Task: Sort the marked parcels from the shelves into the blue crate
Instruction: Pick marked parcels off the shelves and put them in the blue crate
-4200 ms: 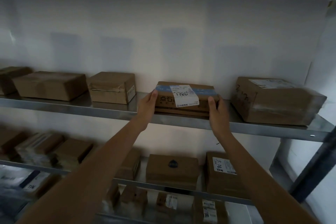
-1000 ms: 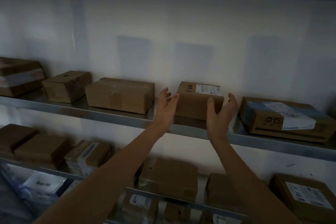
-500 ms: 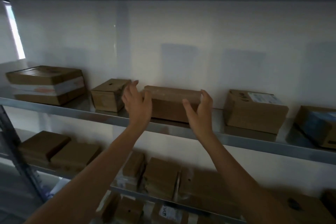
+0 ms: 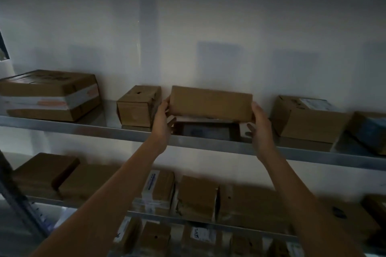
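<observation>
Since half a second earlier, both my left hand (image 4: 161, 120) and right hand (image 4: 260, 129) had gripped the parcel's (image 4: 211, 103) ends, tipping it above the shelf (image 4: 208, 144); checking for a mark, label underneath came next

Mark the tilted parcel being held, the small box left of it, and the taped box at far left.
tilted parcel (image 4: 211, 103), head view, middle of raised brown face.
small box (image 4: 134, 110), head view, front face.
taped box (image 4: 48, 92), head view, front face above pale tape.
</observation>
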